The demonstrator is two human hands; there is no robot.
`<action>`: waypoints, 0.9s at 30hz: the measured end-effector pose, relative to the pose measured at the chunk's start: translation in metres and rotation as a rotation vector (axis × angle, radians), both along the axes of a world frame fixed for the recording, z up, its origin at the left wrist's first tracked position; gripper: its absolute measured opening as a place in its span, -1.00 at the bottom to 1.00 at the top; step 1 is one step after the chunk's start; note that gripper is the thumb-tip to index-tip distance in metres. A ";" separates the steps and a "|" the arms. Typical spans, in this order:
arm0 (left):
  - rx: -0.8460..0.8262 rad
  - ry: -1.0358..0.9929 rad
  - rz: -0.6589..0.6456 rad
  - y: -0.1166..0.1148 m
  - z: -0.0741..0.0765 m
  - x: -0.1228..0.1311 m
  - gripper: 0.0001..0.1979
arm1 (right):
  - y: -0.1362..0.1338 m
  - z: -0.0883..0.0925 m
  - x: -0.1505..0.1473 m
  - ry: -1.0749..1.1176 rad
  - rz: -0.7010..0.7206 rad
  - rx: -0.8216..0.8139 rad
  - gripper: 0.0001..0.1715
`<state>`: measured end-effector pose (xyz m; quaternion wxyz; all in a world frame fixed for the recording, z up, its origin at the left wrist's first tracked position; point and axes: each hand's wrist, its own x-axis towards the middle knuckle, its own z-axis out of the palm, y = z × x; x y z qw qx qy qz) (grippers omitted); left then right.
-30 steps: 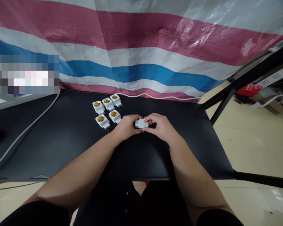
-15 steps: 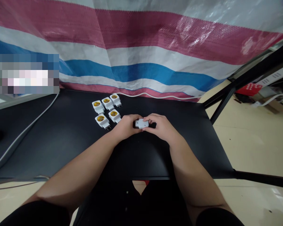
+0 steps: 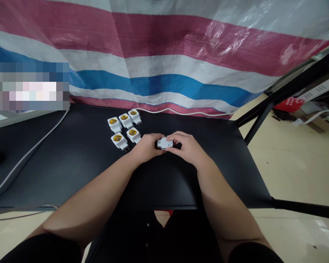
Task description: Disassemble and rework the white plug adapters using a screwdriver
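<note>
The left hand [image 3: 147,147] and right hand [image 3: 187,148] meet low over a matte black bench [image 3: 216,175], fingers curled and pressed in from either side around a small white rectangular plastic piece [image 3: 165,143]. That piece sits between the two hands, held just above the bench or resting on it, which cannot be told from this view. A dark part shows beneath it at both ends, but what that part is cannot be made out. Just beside the left hand, five white plastic lamp-socket plug adapters [image 3: 125,121] with yellow centres and metal prongs lie on the bench, three in a back row and two in front. The nearest is almost touching the left hand. A thin white cable [image 3: 181,113] runs along the bench's far edge, and a grey cable [image 3: 30,157] crosses its left side. Behind hangs a red, white and blue striped woven plastic tarp [image 3: 159,83].
</note>
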<state>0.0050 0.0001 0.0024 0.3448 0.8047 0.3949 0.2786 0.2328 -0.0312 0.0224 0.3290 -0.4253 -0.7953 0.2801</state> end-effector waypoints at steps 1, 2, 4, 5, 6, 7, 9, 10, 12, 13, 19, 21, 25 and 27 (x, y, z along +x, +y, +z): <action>-0.004 0.002 0.005 0.000 0.000 0.000 -0.65 | 0.000 0.000 0.000 -0.003 -0.007 -0.002 -0.77; -0.010 0.004 0.008 0.000 0.000 0.000 -0.64 | 0.001 0.000 0.000 -0.007 -0.013 -0.003 -0.78; -0.018 0.006 0.013 0.000 0.000 0.000 -0.63 | 0.001 0.000 0.000 -0.012 -0.024 0.001 -0.79; -0.018 0.007 0.015 0.000 0.001 0.000 -0.63 | 0.001 0.000 0.000 -0.013 -0.026 0.003 -0.79; -0.016 0.008 0.016 0.000 0.001 0.000 -0.62 | 0.001 0.000 0.000 -0.012 -0.027 0.003 -0.79; -0.014 0.009 0.018 -0.001 0.002 0.000 -0.62 | 0.001 0.000 0.000 -0.010 -0.027 0.002 -0.79; -0.009 0.008 0.017 -0.001 0.002 0.000 -0.62 | 0.001 -0.001 0.000 -0.007 -0.027 0.000 -0.80; -0.006 0.007 0.016 -0.001 0.002 0.000 -0.62 | 0.002 -0.001 0.000 -0.004 -0.026 -0.001 -0.79; -0.003 0.002 0.017 -0.001 0.002 0.001 -0.62 | 0.002 -0.002 0.000 0.010 -0.023 -0.001 -0.78; -0.002 -0.002 0.017 -0.001 0.002 0.001 -0.62 | 0.003 -0.003 0.000 0.016 -0.021 0.000 -0.78; -0.010 -0.004 0.018 -0.002 0.003 0.000 -0.65 | 0.005 -0.005 0.000 0.034 -0.010 0.021 -0.79; -0.020 -0.002 0.016 -0.002 0.004 0.000 -0.65 | 0.006 -0.005 0.001 0.029 0.004 0.034 -0.78; -0.018 0.005 0.019 -0.002 0.004 0.000 -0.67 | 0.007 -0.006 0.002 0.011 0.017 0.031 -0.76; -0.018 0.006 0.016 -0.002 0.003 -0.001 -0.66 | 0.007 -0.005 0.002 0.014 0.013 0.010 -0.76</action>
